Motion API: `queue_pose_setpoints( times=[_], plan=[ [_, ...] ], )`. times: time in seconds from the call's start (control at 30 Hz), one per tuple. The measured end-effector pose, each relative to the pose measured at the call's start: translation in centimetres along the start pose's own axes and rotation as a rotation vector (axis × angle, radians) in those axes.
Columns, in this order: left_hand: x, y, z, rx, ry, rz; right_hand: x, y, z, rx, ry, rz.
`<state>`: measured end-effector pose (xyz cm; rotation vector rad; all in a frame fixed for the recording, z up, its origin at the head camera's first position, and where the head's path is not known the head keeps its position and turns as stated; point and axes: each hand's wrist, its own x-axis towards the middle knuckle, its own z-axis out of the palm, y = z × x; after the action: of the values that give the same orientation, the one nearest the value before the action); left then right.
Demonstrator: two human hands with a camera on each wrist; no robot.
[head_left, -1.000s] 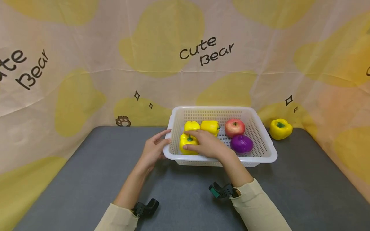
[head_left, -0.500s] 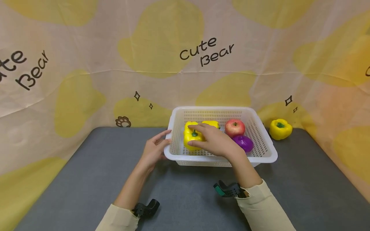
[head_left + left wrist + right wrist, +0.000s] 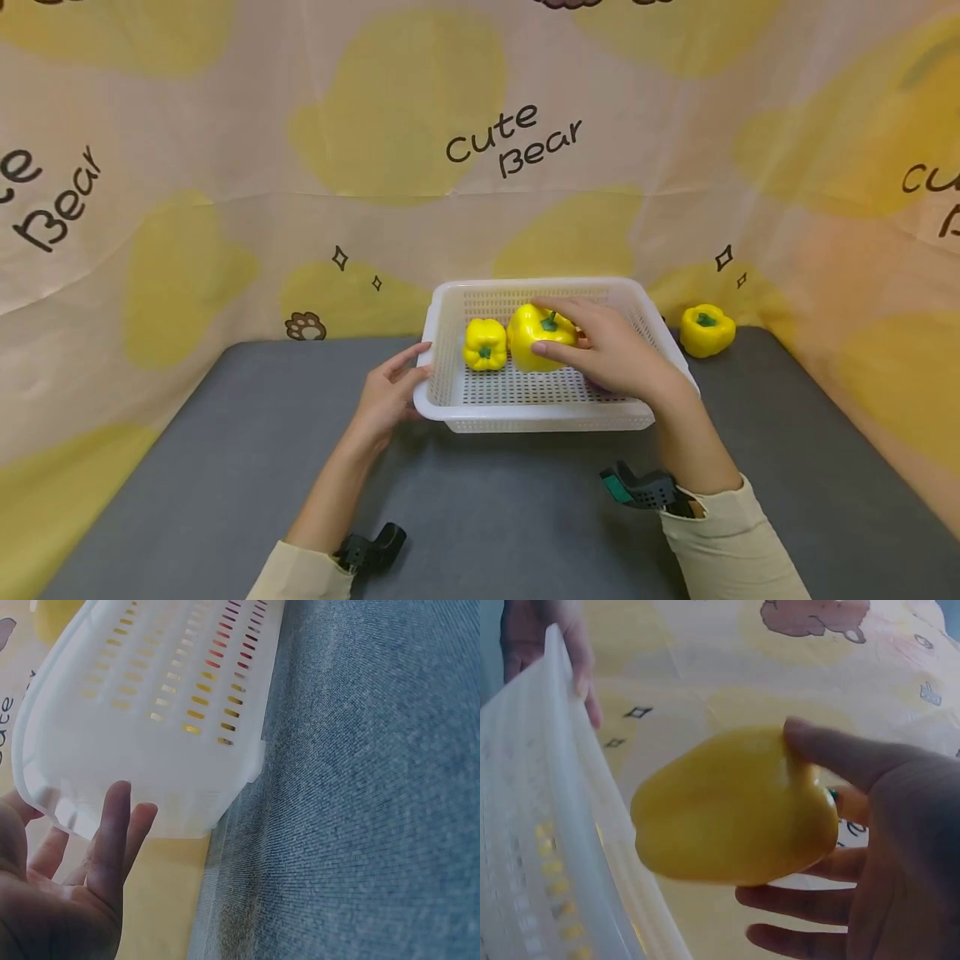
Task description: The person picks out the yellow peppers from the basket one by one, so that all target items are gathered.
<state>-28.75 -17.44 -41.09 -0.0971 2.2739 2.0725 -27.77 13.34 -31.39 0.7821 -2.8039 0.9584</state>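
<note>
Pepper [image 3: 537,337], yellow, glossy and likely light, hollow and slippery, sits lifted above the white basket [image 3: 450,408] in the right hand [image 3: 615,354], thumb and fingers curled round its broad sides, while the left hand [image 3: 390,396] rests open-fingered against the basket's left rim.

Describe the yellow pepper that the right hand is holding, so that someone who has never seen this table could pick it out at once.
Find the white slotted basket at the middle of the grey table, against the printed backdrop. Over its middle, the right hand grips a yellow pepper, stem up. A second pepper lies loose to its left in the basket, and a third pepper sits outside on the table; only this one is in a hand.
</note>
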Motion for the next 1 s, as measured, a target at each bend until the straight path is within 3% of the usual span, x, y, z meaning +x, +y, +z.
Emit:
queue_pose_setpoints(
  times=[0.33, 0.6, 0.8, 1.0],
  plan=[
    [0.0, -0.4, 0.0, -0.002, 0.005, -0.005, -3.0, 2.0, -4.6, -0.034, 0.075, 0.047],
    [0.0, -0.6, 0.2, 0.005, 0.002, 0.003, -6.7, 5.4, -7.8, -0.012, 0.265, 0.117],
    [-0.2, -0.7, -0.1, 0.008, 0.011, -0.009, -8.0, 7.7, -9.4, -0.06, 0.431, 0.196],
    [0.0, -0.6, -0.1, 0.016, 0.0, 0.003, -9.0, 9.1, -10.8, -0.052, 0.445, 0.274]
  ],
)
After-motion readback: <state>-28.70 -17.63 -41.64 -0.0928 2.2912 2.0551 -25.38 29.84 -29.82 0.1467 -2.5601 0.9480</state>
